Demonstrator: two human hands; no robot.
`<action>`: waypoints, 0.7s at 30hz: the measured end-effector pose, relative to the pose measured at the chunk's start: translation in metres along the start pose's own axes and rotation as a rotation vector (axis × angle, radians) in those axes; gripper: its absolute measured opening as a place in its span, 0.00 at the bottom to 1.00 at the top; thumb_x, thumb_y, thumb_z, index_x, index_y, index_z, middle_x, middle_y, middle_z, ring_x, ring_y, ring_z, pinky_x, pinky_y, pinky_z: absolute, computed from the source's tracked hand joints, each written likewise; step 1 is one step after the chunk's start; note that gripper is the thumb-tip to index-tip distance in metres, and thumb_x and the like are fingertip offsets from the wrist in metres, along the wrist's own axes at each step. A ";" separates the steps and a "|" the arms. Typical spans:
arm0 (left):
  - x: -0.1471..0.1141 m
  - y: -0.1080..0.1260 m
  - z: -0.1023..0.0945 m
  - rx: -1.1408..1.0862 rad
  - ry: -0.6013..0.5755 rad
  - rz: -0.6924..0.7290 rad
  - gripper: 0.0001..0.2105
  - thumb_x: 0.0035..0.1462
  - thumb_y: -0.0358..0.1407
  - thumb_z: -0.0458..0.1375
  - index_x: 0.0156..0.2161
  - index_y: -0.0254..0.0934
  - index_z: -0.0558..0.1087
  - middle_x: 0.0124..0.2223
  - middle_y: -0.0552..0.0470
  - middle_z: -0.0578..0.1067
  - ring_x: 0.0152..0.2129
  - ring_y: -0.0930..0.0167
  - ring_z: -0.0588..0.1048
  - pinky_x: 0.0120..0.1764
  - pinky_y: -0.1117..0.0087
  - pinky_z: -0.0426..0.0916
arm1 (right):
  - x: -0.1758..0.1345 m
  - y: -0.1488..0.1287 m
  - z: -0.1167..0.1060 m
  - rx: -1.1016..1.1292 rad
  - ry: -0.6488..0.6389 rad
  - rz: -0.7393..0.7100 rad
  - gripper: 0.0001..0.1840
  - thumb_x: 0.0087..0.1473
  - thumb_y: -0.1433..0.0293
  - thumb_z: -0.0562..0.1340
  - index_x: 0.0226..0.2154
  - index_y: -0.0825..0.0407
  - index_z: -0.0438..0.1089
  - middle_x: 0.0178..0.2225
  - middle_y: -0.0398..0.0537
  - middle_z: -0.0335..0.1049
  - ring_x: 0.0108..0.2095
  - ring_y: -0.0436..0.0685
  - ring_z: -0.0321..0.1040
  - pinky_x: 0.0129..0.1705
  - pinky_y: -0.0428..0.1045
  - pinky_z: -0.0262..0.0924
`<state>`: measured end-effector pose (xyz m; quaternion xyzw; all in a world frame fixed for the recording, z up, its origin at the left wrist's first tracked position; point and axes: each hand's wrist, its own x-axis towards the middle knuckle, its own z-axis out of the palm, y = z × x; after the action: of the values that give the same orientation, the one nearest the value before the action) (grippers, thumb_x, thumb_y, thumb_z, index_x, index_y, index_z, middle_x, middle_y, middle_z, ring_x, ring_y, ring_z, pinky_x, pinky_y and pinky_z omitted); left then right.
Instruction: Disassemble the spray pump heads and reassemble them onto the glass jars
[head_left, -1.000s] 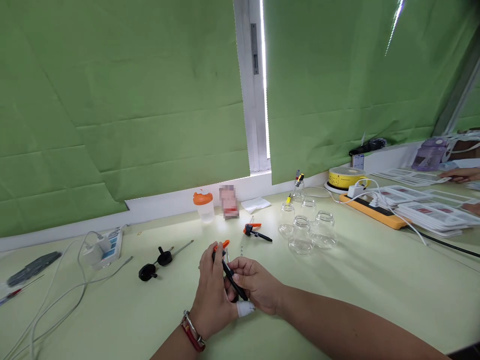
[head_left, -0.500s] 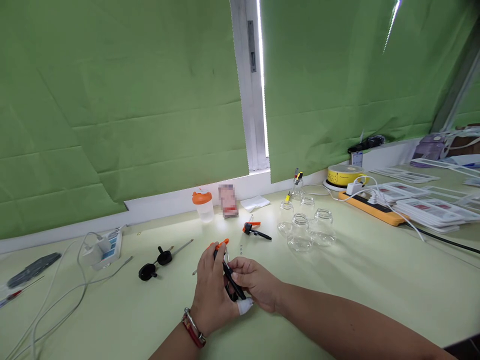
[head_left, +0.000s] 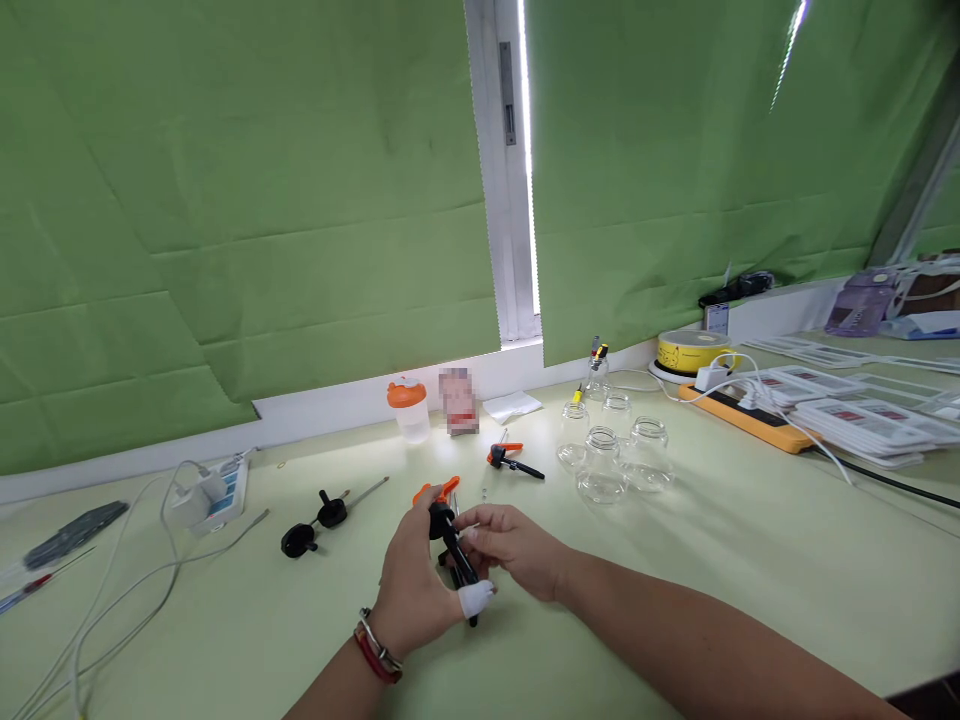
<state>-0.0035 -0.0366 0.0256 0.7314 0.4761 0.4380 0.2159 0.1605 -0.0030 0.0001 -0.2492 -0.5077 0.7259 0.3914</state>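
My left hand (head_left: 414,580), a white wrap on its thumb, is closed round a black stick-like part (head_left: 459,556) with a round black top. An orange piece (head_left: 448,490) shows just beyond its fingers; whether it is joined to the black part I cannot tell. My right hand (head_left: 517,548) pinches at the side of the black part, its fingertips partly hidden. Tiny clear bits (head_left: 484,494) lie just past the hands. Farther off is a similar black part with an orange arm (head_left: 507,455). To the left lie two round black pieces (head_left: 298,540) and thin metal rods (head_left: 369,490).
Several open glass jars (head_left: 601,470) stand right of centre. A cup with an orange lid (head_left: 409,415) is near the wall. An orange power strip (head_left: 750,420) and stacked white cards (head_left: 862,425) fill the right. White cables (head_left: 169,570) trail from a power strip (head_left: 229,495) on the left.
My left hand has turned and lowered slightly, so the black part's round top and lower end show more. My right hand stays at its side. The view has shifted a little.
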 end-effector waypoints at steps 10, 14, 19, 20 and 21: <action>0.009 0.009 -0.022 -0.621 -0.269 -0.371 0.25 0.45 0.43 0.59 0.49 0.42 0.59 0.34 0.51 0.71 0.27 0.69 0.69 0.27 0.71 0.60 | 0.029 0.009 -0.073 -0.906 0.463 -0.159 0.11 0.51 0.71 0.57 0.37 0.54 0.72 0.33 0.48 0.68 0.32 0.53 0.63 0.35 0.49 0.57; 0.007 0.013 -0.023 -0.796 -0.393 -0.493 0.21 0.48 0.48 0.56 0.46 0.43 0.63 0.37 0.46 0.74 0.26 0.66 0.73 0.24 0.70 0.59 | 0.031 0.011 -0.069 -1.286 0.315 -0.234 0.13 0.53 0.72 0.56 0.37 0.51 0.75 0.36 0.50 0.68 0.34 0.55 0.64 0.35 0.49 0.54; 0.005 0.013 -0.022 -0.893 -0.553 -0.593 0.21 0.48 0.51 0.54 0.45 0.43 0.64 0.35 0.46 0.75 0.25 0.64 0.75 0.23 0.69 0.59 | 0.029 0.007 -0.059 -1.409 0.243 -0.200 0.13 0.54 0.72 0.55 0.28 0.51 0.76 0.33 0.48 0.68 0.31 0.53 0.64 0.30 0.47 0.50; 0.005 0.012 -0.021 -0.902 -0.575 -0.605 0.21 0.48 0.51 0.54 0.45 0.43 0.64 0.35 0.46 0.75 0.25 0.64 0.75 0.23 0.70 0.59 | 0.029 0.007 -0.059 -1.400 0.242 -0.196 0.12 0.53 0.72 0.56 0.28 0.51 0.76 0.33 0.48 0.68 0.32 0.53 0.64 0.31 0.47 0.51; 0.004 0.012 -0.021 -0.911 -0.596 -0.611 0.21 0.48 0.51 0.54 0.46 0.42 0.64 0.35 0.46 0.75 0.25 0.64 0.75 0.22 0.70 0.59 | 0.029 0.006 -0.059 -1.393 0.240 -0.190 0.11 0.52 0.72 0.57 0.28 0.51 0.76 0.33 0.47 0.69 0.33 0.53 0.65 0.31 0.47 0.51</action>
<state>-0.0145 -0.0404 0.0466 0.4873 0.3484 0.2924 0.7454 0.1873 0.0515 -0.0258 -0.4743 -0.8263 0.1632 0.2562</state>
